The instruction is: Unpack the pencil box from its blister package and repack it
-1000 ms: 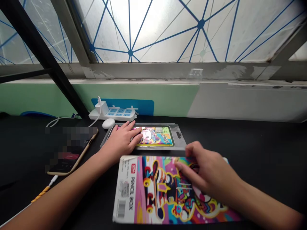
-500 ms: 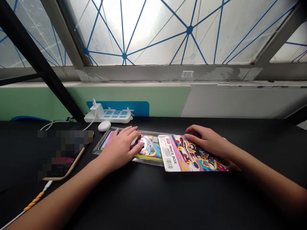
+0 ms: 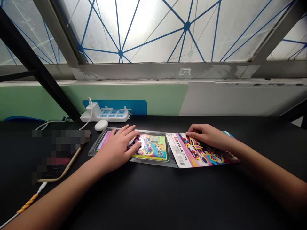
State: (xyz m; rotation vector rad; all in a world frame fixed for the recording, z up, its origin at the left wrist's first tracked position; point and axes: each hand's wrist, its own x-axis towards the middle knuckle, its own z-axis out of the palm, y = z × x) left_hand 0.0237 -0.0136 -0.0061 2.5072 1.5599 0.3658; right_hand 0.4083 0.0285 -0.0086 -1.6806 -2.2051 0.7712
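My left hand [image 3: 116,145] lies with fingers spread over a brightly printed pencil box [image 3: 157,150], pressing down on its left part. The box rests in a clear plastic tray [image 3: 173,162], and "SPORT" shows at its right end. A colourful backing card [image 3: 203,153] printed "PENCIL BOX", with a barcode, lies to the right and overlaps the tray's right end. Gripping the card's far edge between thumb and fingers is my right hand [image 3: 207,135]. My right wrist covers part of the card.
Behind my left hand stand a white power strip [image 3: 105,115] and a round white object [image 3: 101,125]. At left lies a blurred-out device in a tan-edged case [image 3: 72,163], with a white cable [image 3: 39,190] attached. The black table [image 3: 153,198] meets the wall below the window.
My right hand has drawn the card to the right, uncovering more of the pencil box and its "SPORT" lettering. My left hand stays on the box; the view has shifted slightly.
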